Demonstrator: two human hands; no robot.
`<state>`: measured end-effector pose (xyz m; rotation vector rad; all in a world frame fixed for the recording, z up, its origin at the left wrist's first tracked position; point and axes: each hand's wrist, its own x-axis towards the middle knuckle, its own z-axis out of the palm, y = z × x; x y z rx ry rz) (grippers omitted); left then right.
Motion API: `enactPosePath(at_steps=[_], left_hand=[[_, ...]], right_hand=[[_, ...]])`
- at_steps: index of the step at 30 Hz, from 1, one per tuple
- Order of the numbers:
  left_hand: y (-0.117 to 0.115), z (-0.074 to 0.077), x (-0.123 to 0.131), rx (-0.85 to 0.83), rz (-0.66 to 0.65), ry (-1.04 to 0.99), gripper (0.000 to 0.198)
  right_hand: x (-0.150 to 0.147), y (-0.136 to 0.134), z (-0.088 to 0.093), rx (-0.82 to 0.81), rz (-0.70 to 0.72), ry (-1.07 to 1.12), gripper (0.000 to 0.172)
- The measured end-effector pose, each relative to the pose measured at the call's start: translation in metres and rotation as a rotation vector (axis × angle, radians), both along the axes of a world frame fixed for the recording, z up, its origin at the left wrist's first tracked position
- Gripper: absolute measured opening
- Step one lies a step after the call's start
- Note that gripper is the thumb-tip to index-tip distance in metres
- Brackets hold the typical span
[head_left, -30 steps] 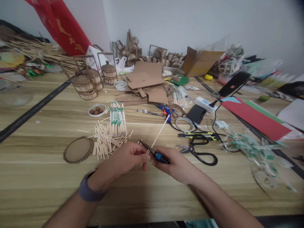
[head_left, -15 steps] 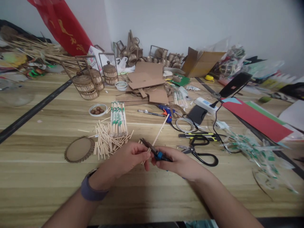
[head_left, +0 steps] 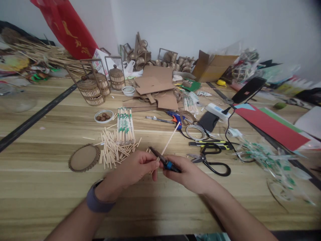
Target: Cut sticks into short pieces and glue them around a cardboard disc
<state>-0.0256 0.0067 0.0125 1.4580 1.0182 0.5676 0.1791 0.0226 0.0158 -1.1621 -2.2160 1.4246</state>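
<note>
Between thumb and fingers, my left hand (head_left: 141,164) pinches a thin wooden stick (head_left: 172,138) that slants up to the right. My right hand (head_left: 184,170) is wrapped round a pair of pliers (head_left: 164,161) with dark jaws and blue-black handles. The jaws lie across the stick just above my left fingertips; I cannot tell whether they bite into it. Left of my hands is a heap of short cut wooden pieces (head_left: 109,149), with paper-wrapped chopsticks (head_left: 125,125) behind it. A round cardboard disc (head_left: 84,158) with a ridged rim lies further left.
Black-handled scissors (head_left: 215,167), a yellow-black cutter knife (head_left: 213,144) and a blue glue gun (head_left: 177,118) lie to the right. Crumpled plastic wrappers (head_left: 271,160) spread beyond. Cardboard sheets (head_left: 155,80) and small lidded baskets (head_left: 116,77) stand behind, near a dish of brown balls (head_left: 103,116).
The fingers of my right hand have drawn closer round the plier handles. The stick and my left hand have hardly moved.
</note>
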Motion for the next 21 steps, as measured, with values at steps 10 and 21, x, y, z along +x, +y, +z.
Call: enactPosePath(at_steps=[10,21], left_hand=[[0.005,0.004,-0.003,0.126,0.181,-0.051,0.033],[0.001,-0.011,0.008,0.363,0.115,0.476,0.029]], right_hand=[[0.003,0.004,0.002,0.027,-0.045,0.074,0.014],[0.004,0.008,-0.018,0.812,-0.212,-0.041,0.017]])
